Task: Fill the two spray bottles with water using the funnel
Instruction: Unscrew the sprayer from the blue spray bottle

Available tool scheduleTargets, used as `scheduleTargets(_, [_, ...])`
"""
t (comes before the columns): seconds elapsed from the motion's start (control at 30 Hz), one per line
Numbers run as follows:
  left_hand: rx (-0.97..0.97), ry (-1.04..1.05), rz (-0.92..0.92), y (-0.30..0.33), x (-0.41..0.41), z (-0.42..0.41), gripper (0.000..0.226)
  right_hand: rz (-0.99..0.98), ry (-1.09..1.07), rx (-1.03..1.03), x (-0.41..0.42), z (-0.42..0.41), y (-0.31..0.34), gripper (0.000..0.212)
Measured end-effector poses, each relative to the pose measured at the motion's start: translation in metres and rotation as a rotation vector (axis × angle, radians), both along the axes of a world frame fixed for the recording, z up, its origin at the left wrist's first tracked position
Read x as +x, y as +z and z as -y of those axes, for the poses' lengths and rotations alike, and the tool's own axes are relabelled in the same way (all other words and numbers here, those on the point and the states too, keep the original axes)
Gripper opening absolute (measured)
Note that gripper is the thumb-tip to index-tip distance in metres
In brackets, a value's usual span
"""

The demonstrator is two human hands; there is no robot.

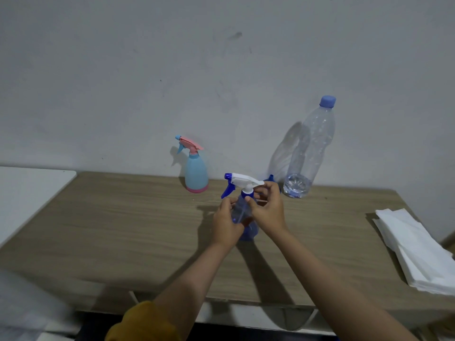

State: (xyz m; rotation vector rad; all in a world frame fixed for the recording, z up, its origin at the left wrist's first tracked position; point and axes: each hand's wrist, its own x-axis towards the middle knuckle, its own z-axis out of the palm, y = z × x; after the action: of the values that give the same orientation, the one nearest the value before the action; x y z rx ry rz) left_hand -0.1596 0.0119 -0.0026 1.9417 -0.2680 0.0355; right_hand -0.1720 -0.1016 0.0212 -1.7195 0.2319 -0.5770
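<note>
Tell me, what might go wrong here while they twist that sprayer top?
The left hand holds the blue spray bottle while the right hand grips its collar; a slip could tip it. The tall water bottle stands close behind and could get knocked. The funnel is mostly hidden behind the hands, easy to bump.

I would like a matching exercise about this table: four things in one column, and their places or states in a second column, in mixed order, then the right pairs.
Things:
1. blue spray bottle
2. pink and light blue spray bottle
3. clear water bottle
4. stack of white tissues

Places or states:
A. lies at the table's right edge
B. held in both hands
C. stands alone by the wall, untouched
D. tall, blue cap on, little water at the bottom

Pairs: 1-B, 2-C, 3-D, 4-A
</note>
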Motion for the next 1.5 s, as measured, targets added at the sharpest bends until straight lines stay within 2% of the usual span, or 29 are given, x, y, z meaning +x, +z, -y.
scheduleTargets(0.13, [-0.01, -0.016, 0.027, 0.001, 0.003, -0.001, 0.046, -0.03, -0.02, 0.001, 0.002, 0.001, 0.007, 0.065])
scheduleTargets(0.3, [-0.018, -0.026, 0.032, -0.002, 0.008, -0.001, 0.051, -0.024, 0.018, 0.008, 0.002, 0.004, 0.003, 0.052])
scheduleTargets(0.43, [-0.014, -0.014, 0.062, -0.003, 0.007, 0.001, 0.043, -0.036, 0.024, 0.01, 0.001, 0.004, 0.008, 0.067])
scheduleTargets(0.6, [0.001, -0.039, 0.054, -0.001, 0.008, -0.001, 0.051, -0.041, 0.064, 0.036, 0.002, 0.007, 0.01, 0.059])
scheduleTargets(0.8, [0.037, -0.04, 0.059, -0.001, 0.007, -0.002, 0.053, -0.104, 0.081, -0.163, 0.007, 0.014, 0.024, 0.075])
scheduleTargets(1.1, [0.021, -0.026, 0.08, -0.006, 0.008, 0.0, 0.053, -0.133, 0.308, -0.384, 0.006, 0.02, 0.052, 0.058])
scheduleTargets(1.23, [0.031, -0.03, 0.083, -0.004, 0.007, 0.0, 0.052, -0.1, 0.318, -0.386, 0.002, 0.019, 0.049, 0.049])
scheduleTargets(1.5, [0.052, -0.03, 0.062, 0.0, 0.005, 0.0, 0.053, -0.078, 0.308, -0.347, 0.0, 0.019, 0.047, 0.054])
